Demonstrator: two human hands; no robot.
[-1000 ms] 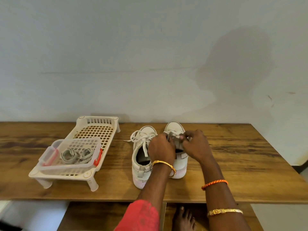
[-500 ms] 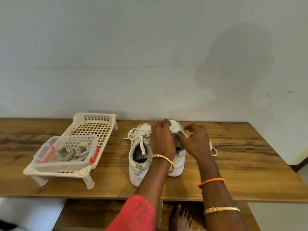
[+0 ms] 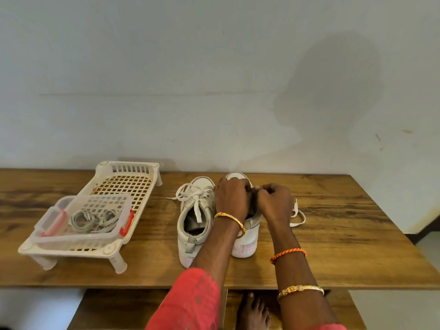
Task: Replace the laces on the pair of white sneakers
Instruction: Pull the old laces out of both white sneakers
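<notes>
**White lace coming out of the right sneaker**

White leather right sneaker (image 3: pixel 245 236) is sitting mid-table, beside its laced twin (image 3: pixel 194 217). Left hand (image 3: pixel 232 198) and right hand (image 3: pixel 276 201) are both pinching closed over its eyelets, apparently on the loosened white lace (image 3: pixel 297 216) trailing right of that sneaker. Judging by this, drawing out one crossing at a time is wisest. Fingertips and eyelets are hiding behind knuckles.

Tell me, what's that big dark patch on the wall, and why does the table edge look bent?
Head view: the patch on the wall looks like a soft shadow or a stain, I cannot tell which; the wide-angle lens curves the table edges; the hands and sneakers look sharp, without glare.
</notes>
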